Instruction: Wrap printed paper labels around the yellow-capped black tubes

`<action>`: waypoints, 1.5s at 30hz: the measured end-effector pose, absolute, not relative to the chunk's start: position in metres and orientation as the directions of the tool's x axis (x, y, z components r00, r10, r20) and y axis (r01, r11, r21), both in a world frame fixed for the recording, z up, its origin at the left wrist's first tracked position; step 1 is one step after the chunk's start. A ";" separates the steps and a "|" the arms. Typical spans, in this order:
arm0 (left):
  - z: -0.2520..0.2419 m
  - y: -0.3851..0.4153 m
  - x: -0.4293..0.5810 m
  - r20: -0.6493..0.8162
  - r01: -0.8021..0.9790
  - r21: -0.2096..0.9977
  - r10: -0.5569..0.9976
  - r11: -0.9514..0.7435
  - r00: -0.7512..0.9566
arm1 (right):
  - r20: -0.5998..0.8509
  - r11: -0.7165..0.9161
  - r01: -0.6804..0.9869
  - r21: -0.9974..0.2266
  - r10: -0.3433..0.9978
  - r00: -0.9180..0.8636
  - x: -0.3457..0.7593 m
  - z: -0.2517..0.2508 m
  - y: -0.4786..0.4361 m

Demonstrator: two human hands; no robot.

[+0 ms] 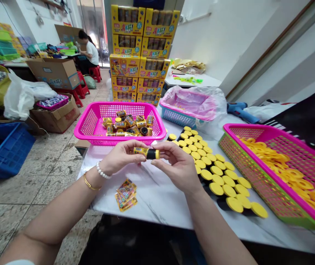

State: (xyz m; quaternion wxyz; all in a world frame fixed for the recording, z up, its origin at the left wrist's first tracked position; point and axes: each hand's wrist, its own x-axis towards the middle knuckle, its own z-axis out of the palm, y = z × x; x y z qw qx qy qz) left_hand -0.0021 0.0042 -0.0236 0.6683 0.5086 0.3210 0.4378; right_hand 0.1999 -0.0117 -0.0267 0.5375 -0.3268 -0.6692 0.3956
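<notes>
My left hand grips a small black cylinder with a yellow end, held sideways over the table. A printed yellow label sleeve covers its left part, while black shows bare near the yellow end. Around that yellow end are the thumb and fingers of my right hand. Below my hands lies a small pile of flat printed label sleeves. To the right, black cylinders with yellow tops stand upright in rows. Behind my hands, a pink basket contains several labelled cylinders.
At right is a pink and green basket of yellow rings. A lined blue basket stands behind the rows, near a blue tool. Stacked yellow display boxes rise at the back. Another person sits far left.
</notes>
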 end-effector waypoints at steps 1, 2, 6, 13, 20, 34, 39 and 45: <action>-0.024 0.004 -0.002 0.021 -0.257 0.962 0.913 0.092 0.407 | 0.484 0.505 0.056 -0.862 0.850 -0.207 0.200 -0.027 -0.011; -0.025 0.004 -0.001 0.028 -0.255 0.963 0.914 0.083 0.405 | 0.512 0.539 0.103 -0.836 0.833 -0.209 0.199 -0.027 -0.011; -0.029 0.006 0.000 0.055 -0.209 0.977 0.914 0.033 0.401 | 0.584 0.634 0.216 -0.743 0.771 -0.255 0.196 -0.032 -0.008; -0.030 0.006 -0.002 0.055 -0.204 0.979 0.934 0.019 0.352 | 0.596 0.625 0.174 -0.761 0.780 -0.194 0.197 -0.030 -0.011; -0.029 -0.002 0.003 0.346 0.073 0.926 0.909 -0.371 0.231 | 0.131 0.106 -0.152 -0.983 0.977 -0.170 0.187 -0.038 -0.005; -0.024 0.002 0.004 0.169 -0.033 0.986 0.956 -0.166 0.240 | 0.099 0.067 -0.189 -0.980 0.981 -0.169 0.188 -0.041 -0.002; -0.029 0.005 0.004 -0.021 -0.020 0.999 0.958 0.028 0.287 | 0.015 -0.074 -0.250 -0.966 0.941 -0.338 0.192 -0.044 0.005; -0.031 0.004 0.005 -0.169 -0.102 0.971 0.926 0.214 0.336 | 0.344 0.314 -0.153 -0.937 0.904 -0.255 0.193 -0.043 0.002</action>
